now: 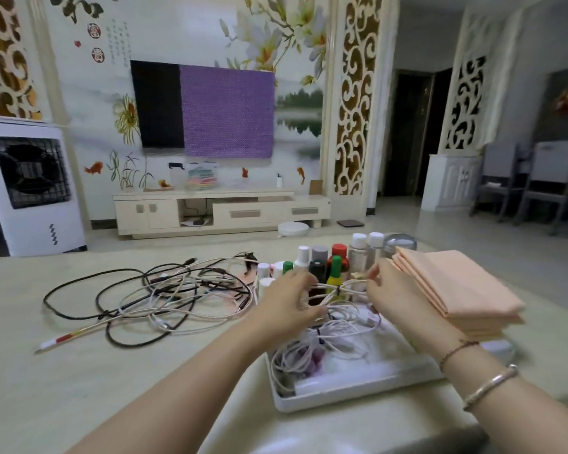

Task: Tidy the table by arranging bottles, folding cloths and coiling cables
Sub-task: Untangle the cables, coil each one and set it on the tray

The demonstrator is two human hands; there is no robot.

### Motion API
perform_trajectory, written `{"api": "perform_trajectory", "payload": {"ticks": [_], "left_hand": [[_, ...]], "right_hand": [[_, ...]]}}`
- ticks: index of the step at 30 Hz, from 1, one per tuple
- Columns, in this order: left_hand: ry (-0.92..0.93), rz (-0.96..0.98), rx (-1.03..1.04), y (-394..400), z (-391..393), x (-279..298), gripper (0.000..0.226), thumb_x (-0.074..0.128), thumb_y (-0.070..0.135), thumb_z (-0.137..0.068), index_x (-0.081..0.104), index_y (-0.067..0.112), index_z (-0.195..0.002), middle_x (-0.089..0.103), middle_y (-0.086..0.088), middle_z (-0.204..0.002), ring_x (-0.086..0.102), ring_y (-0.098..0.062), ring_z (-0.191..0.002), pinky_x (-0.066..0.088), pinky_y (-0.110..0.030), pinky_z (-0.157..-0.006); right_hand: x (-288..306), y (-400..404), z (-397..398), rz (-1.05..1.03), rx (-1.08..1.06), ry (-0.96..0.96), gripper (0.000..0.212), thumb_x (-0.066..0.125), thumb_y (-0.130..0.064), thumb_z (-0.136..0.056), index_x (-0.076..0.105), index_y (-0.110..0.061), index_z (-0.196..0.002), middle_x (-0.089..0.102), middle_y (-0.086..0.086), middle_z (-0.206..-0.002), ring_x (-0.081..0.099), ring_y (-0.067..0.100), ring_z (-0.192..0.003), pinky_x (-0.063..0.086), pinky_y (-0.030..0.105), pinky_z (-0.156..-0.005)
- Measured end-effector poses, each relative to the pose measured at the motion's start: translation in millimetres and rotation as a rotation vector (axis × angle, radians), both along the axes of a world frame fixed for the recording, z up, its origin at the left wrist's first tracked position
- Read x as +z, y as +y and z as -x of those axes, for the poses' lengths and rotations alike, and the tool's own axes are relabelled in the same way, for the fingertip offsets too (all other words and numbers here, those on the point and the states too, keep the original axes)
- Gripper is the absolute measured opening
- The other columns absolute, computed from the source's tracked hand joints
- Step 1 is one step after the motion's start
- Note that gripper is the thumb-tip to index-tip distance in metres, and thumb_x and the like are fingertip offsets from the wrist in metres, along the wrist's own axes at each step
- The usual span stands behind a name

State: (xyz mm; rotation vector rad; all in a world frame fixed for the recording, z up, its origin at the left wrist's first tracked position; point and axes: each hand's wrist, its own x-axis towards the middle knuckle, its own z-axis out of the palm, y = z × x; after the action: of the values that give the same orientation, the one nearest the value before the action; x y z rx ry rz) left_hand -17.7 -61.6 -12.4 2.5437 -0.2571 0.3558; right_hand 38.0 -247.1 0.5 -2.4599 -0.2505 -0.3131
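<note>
My left hand (287, 304) and my right hand (390, 290) hold the two ends of a coiled white cable (341, 290), tied at its middle with a dark band, just above a white tray (357, 393). Fingers of both hands curl round the coil's loops. Several coiled white cables (315, 352) lie in the tray. A tangle of black and white cables (177, 296) sprawls on the table to the left. Several small bottles (338, 257) stand grouped behind my hands. A stack of folded peach cloths (456, 290) sits to the right.
The beige table (79, 371) stretches left and toward me. Behind the bottles stands a round silvery lid or jar (402, 242). Farther off are a TV cabinet (220, 211), a white air cooler (27, 185) at left and chairs (531, 181) at right.
</note>
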Motion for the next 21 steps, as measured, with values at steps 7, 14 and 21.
{"api": "perform_trajectory", "payload": {"ticks": [7,14,21], "left_hand": [[-0.017,-0.345,-0.015,-9.4,-8.5,-23.3,0.048,0.025,0.044,-0.102,0.035,0.029,-0.146,0.035,0.010,-0.151,0.025,-0.023,-0.136,0.020,-0.040,-0.114],[0.040,-0.197,-0.158,-3.0,8.1,-16.0,0.044,0.027,0.027,-0.105,0.040,0.012,-0.144,0.034,0.001,-0.153,0.027,-0.009,-0.140,0.013,-0.013,-0.107],[-0.017,0.109,-0.064,50.9,39.6,0.2,0.025,0.045,0.028,-0.100,0.065,0.026,-0.115,0.065,0.013,-0.116,0.057,0.002,-0.105,0.043,-0.022,-0.094]], "right_hand": [[-22.5,9.5,5.8,0.593,0.041,-0.319,0.023,0.046,-0.031,-0.096,0.054,-0.021,-0.115,0.054,0.002,-0.120,0.050,0.022,-0.108,0.044,0.034,-0.088],[-23.5,16.1,10.6,0.558,0.104,-0.257,0.019,0.050,-0.029,-0.094,0.055,-0.022,-0.110,0.060,0.002,-0.116,0.054,0.020,-0.106,0.045,0.033,-0.089],[4.3,62.3,37.8,0.268,0.282,-0.335,0.018,0.046,-0.016,-0.094,0.060,-0.021,-0.103,0.063,-0.002,-0.104,0.055,0.019,-0.099,0.047,0.037,-0.085]]}}
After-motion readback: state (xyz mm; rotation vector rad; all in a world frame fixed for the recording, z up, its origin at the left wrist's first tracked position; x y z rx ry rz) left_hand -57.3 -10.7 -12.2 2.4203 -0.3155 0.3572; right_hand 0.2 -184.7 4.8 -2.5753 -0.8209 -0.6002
